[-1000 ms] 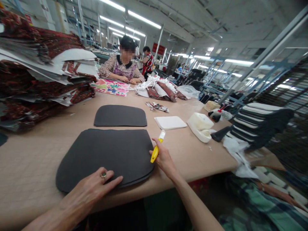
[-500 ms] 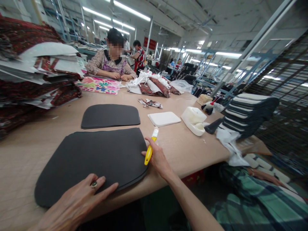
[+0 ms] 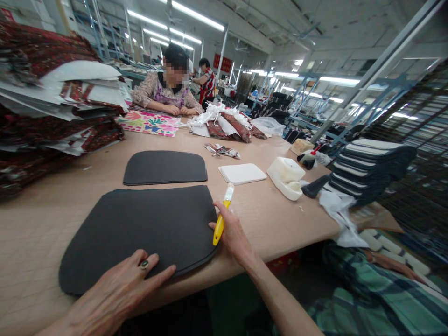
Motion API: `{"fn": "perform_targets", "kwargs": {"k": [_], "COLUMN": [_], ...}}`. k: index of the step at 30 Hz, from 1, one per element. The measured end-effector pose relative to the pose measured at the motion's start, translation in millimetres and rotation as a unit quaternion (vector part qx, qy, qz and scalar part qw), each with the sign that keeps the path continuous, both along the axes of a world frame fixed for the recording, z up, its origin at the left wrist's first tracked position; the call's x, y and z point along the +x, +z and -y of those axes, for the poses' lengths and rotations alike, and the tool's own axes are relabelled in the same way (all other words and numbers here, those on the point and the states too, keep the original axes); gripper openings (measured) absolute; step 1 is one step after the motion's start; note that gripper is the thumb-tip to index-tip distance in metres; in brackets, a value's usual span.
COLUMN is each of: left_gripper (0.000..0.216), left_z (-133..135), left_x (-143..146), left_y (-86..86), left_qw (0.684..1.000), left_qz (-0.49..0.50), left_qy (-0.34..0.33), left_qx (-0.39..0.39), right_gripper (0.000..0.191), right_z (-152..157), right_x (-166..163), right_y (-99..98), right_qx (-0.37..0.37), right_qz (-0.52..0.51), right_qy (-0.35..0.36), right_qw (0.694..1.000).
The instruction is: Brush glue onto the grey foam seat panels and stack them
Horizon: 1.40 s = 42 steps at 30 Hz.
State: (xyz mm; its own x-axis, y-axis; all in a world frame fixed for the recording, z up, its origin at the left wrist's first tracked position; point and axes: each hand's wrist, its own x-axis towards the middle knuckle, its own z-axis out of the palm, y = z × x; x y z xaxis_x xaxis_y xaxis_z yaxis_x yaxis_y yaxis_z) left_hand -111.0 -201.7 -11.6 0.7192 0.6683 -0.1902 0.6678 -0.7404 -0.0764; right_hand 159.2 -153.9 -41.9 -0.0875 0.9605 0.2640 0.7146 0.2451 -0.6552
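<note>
Factory hall under strip lighting, head view only; a long tan worktable [image 3: 287, 219] fills the foreground.

The left hand [image 3: 115, 291] lies flat, fingers spread and open, pressing on the near edge of a large dark foam panel [image 3: 140, 228]; a ring [image 3: 143, 264] shows on one finger. The panel lies flat on the table, and its near right corner shows a second layer beneath.

The right hand [image 3: 233, 235] is closed around a yellow-handled brush [image 3: 221, 219], gripped at the handle, with the pale tip pointing away from the person. The brush sits just beside the panel's right edge; contact between tip and table cannot be told.

Beyond the left hand's grip, a smaller dark panel [image 3: 164, 167] lies apart from the large one. Beyond and to the right of the brush grip lie a white flat pad [image 3: 242, 173] and a white tub [image 3: 287, 176]. Further right stands a stack of dark cushions [image 3: 371, 168] at the table's end. Left of both hands rises a pile of patterned fabric pieces [image 3: 52, 107].

At the far end a seated person [image 3: 168, 91] rests both hands on a bright printed sheet [image 3: 150, 123].
</note>
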Motion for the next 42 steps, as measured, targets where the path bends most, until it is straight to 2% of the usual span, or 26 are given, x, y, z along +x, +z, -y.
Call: {"fn": "perform_targets", "kwargs": {"k": [3, 5, 8, 10, 12, 13, 14, 16, 17, 18, 20, 25, 30, 33, 37, 42], "left_gripper": [0.072, 0.071, 0.068, 0.057, 0.044, 0.037, 0.032, 0.022, 0.025, 0.03, 0.038, 0.035, 0.043, 0.046, 0.033, 0.03], "left_z": [8.3, 17.3, 25.7, 22.3, 13.7, 9.0, 4.8, -1.3, -3.2, -4.5, -5.7, -7.7, -9.2, -9.8, -9.1, -10.5], "left_x": [-7.7, -11.9, -11.2, -14.6, -31.1, -44.9, -61.5, -96.8, -112.2, -124.6, -138.6, -137.6, -137.1, -138.6, -138.8, -135.1], "left_y": [1.3, -0.6, 3.3, 10.6, 16.2, 16.6, 14.8, 5.1, -1.6, -8.2, -18.2, -21.4, -26.9, -31.1, -34.5, -35.4], "left_qw": [0.997, 0.993, 0.993, 0.992, 0.975, 0.952, 0.913, 0.804, 0.758, 0.728, 0.698, 0.668, 0.651, 0.653, 0.669, 0.649], "left_qz": [0.063, 0.099, 0.098, 0.12, 0.219, 0.292, 0.37, 0.485, 0.511, 0.523, 0.531, 0.551, 0.566, 0.566, 0.572, 0.596], "left_qy": [-0.017, -0.033, -0.038, -0.025, 0.033, 0.095, 0.172, 0.34, 0.393, 0.422, 0.435, 0.425, 0.426, 0.424, 0.413, 0.415], "left_qx": [0.034, 0.053, 0.052, 0.018, -0.013, -0.015, -0.018, -0.049, -0.095, -0.136, -0.207, -0.263, -0.274, -0.268, -0.233, -0.227], "right_gripper": [0.049, 0.037, 0.024, 0.026, 0.031, 0.034, 0.036, 0.037, 0.037, 0.036, 0.035, 0.032, 0.047, 0.044, 0.039, 0.038], "right_z": [7.9, 16.3, 28.2, 33.1, 34.8, 34.5, 33.7, 31.2, 30.0, 28.8, 27.1, 21.6, 15.1, 18.4, 28.5, 35.3], "right_x": [-0.7, -9.5, -34.8, -53.4, -67.2, -71.2, -73.2, -72.6, -71.0, -68.9, -64.8, -56.6, -51.5, -52.6, -60.0, -70.4], "right_y": [2.2, 4.2, 3.9, -0.1, -6.5, -10.0, -13.3, -18.5, -20.0, -21.1, -22.8, -35.3, -48.8, -44.9, -36.9, -33.5], "right_qx": [0.04, 0.102, 0.17, 0.16, 0.143, 0.141, 0.141, 0.154, 0.16, 0.165, 0.172, 0.175, 0.174, 0.16, 0.158, 0.165], "right_qz": [0.129, 0.17, 0.113, 0.081, 0.09, 0.102, 0.116, 0.141, 0.151, 0.16, 0.175, 0.19, 0.135, 0.139, 0.15, 0.151], "right_qy": [-0.055, -0.058, 0.033, 0.093, 0.121, 0.121, 0.117, 0.115, 0.115, 0.119, 0.131, 0.145, 0.115, 0.117, 0.092, 0.052], "right_qw": [0.989, 0.979, 0.978, 0.979, 0.978, 0.977, 0.976, 0.971, 0.969, 0.966, 0.961, 0.955, 0.969, 0.97, 0.972, 0.973]}}
